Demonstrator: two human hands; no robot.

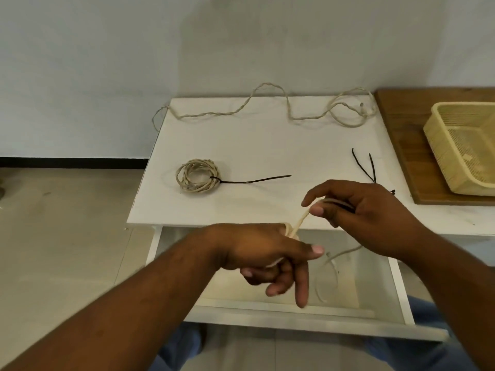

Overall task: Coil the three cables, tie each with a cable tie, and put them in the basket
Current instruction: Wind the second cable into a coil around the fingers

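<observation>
Right hand (369, 210): thumb and index fingers (317, 210) are together, pinching the pale cable in work (301, 219). The remaining fingers are curled over the same strand and over a dark strip. What that strip is cannot be told.

Left hand (257, 253): turns of the cable in work are wound round it near the knuckles. Two fingers are curled toward the palm, where a pale strand shows. The thumb and the other two fingers are extended and spread apart. The strand runs taut between the two hands, above the near edge of the white surface (267, 145).

Open drawer (399, 287): below both hands. The free tail of the cable in work hangs down in a loop inside it.

On the surface:
- Tied coil (197, 176), left of centre, bound by a black cable tie (254, 181) whose tail points right.
- Loose cable (241, 111), uncoiled, along the far edge. Its left end hangs over the corner.
- Two spare cable ties (365, 167), crossed, just beyond the right hand.

Basket (439, 124): cream plastic mesh, on a wooden board (396, 129) at the right, well apart from all three cables. Its mesh floor is visible and the frame edge cuts off its right side.
</observation>
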